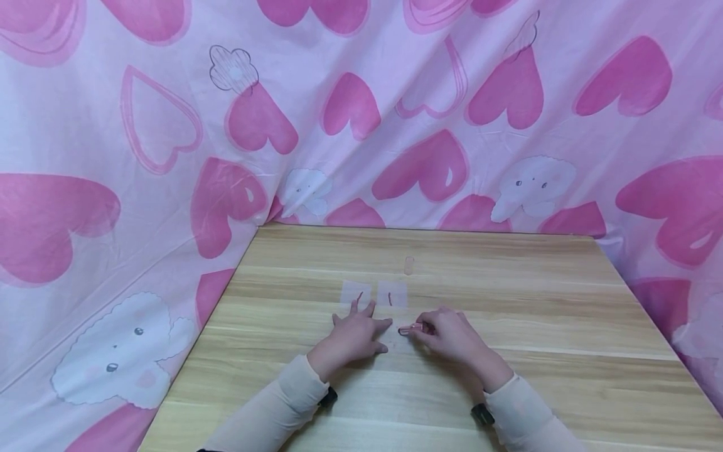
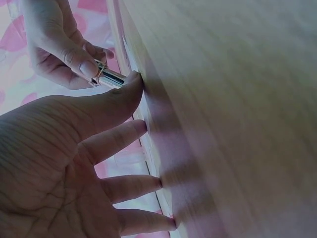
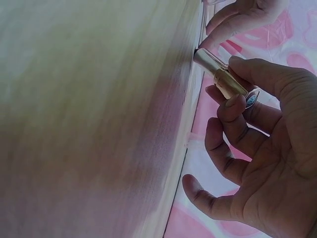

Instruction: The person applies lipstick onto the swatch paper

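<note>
My right hand (image 1: 452,333) pinches a lipstick (image 3: 220,74) with a shiny silver and gold tube between thumb and fingers. Its end points left and down at the table. Spread flat, my left hand (image 1: 353,336) has its fingertips on the tabletop, by the lower edge of a pale paper square (image 1: 348,292) that bears a red stroke. A second paper square (image 1: 399,292), also with a red stroke, lies just right of it. In the left wrist view, the lipstick (image 2: 109,77) appears behind the left thumb, which hides part of it.
A small, clear pinkish oblong piece (image 1: 409,265) lies on the wooden table (image 1: 508,270) beyond the papers. Pink heart-print cloth (image 1: 418,163) hangs along the table's back and sides.
</note>
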A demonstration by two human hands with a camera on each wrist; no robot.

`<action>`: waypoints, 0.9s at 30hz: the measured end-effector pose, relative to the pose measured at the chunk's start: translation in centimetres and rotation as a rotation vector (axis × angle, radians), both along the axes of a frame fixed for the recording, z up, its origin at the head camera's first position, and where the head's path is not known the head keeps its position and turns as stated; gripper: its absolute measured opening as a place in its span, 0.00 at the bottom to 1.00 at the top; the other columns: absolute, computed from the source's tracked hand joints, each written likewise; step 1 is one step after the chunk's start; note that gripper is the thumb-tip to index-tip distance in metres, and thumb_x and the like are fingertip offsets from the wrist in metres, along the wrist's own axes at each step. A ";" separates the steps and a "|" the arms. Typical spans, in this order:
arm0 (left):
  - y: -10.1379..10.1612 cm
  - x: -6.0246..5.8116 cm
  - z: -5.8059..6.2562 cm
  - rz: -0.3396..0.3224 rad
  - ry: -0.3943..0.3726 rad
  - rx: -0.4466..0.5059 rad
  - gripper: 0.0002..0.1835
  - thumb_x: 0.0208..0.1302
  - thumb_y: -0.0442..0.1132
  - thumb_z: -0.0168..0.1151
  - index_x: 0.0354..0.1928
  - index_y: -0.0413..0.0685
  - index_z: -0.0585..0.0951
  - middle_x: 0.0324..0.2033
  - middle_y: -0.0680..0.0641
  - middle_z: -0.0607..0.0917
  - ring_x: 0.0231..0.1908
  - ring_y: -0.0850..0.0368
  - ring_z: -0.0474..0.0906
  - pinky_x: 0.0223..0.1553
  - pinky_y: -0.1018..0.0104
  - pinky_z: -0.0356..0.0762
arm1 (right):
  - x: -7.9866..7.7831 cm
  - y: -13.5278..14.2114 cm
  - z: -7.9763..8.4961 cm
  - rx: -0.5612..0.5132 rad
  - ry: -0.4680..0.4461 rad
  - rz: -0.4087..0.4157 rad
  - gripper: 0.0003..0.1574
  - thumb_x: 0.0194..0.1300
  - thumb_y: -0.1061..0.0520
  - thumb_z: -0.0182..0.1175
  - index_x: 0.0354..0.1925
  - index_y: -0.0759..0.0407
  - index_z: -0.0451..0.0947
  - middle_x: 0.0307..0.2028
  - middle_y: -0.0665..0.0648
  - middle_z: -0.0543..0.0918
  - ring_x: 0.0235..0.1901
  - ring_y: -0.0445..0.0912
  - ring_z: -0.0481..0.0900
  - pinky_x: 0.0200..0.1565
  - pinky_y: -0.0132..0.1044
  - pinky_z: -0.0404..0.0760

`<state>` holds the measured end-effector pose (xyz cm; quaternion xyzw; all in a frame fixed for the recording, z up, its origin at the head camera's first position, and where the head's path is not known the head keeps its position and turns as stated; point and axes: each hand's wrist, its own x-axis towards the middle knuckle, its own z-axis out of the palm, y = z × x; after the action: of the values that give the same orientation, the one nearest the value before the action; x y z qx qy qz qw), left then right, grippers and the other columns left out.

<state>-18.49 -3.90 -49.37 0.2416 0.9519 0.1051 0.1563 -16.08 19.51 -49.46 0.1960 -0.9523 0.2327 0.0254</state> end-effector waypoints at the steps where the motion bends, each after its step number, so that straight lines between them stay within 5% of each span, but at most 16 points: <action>1: 0.0 0.0 0.0 0.001 -0.001 0.002 0.31 0.61 0.59 0.69 0.67 0.71 0.77 0.75 0.40 0.61 0.72 0.24 0.50 0.54 0.15 0.56 | 0.0 0.0 0.0 0.001 -0.003 -0.001 0.09 0.64 0.42 0.69 0.29 0.40 0.83 0.17 0.36 0.70 0.23 0.37 0.67 0.26 0.32 0.67; 27: 0.0 0.0 0.2 -0.003 0.005 -0.008 0.31 0.61 0.60 0.69 0.67 0.71 0.77 0.75 0.40 0.61 0.72 0.25 0.50 0.53 0.15 0.57 | 0.5 -0.2 0.3 0.026 -0.009 0.053 0.10 0.63 0.43 0.69 0.29 0.43 0.80 0.18 0.36 0.68 0.25 0.37 0.67 0.27 0.32 0.66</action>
<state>-18.51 -3.92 -49.20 0.2429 0.9523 0.1003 0.1552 -15.53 19.29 -49.12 0.2201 -0.9498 0.2220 0.0122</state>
